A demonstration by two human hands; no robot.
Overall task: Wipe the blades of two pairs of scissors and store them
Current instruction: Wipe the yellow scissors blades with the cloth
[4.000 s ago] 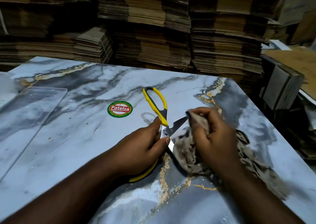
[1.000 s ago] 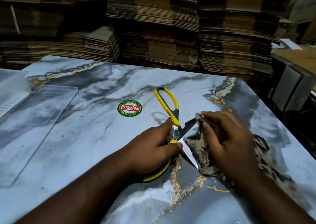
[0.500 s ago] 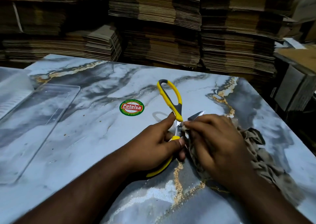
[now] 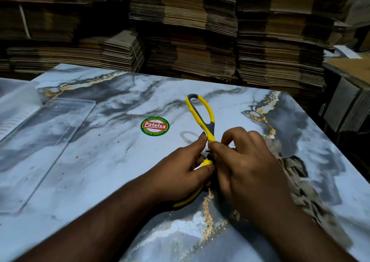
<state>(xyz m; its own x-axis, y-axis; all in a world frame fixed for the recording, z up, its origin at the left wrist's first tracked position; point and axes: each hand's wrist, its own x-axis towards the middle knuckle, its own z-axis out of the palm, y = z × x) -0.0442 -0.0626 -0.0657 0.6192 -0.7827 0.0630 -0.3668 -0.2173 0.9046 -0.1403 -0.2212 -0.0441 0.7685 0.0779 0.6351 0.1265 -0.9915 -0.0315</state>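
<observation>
Scissors (image 4: 202, 117) mid-table (image 4: 100, 171), between both hands; sticker (image 4: 155, 126) just left, tray (image 4: 40, 141) far left, cloth (image 4: 300, 185) right, cardboard stacks (image 4: 200, 41) behind.

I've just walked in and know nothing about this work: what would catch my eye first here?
Likely the yellow scissors at the middle of the marble-patterned table, held by the left hand while the right hand presses a brownish rag at the blades, which are hidden. Next, the round red-and-green Patelsa sticker left of the scissors, and a wall of stacked cardboard behind the table.
</observation>
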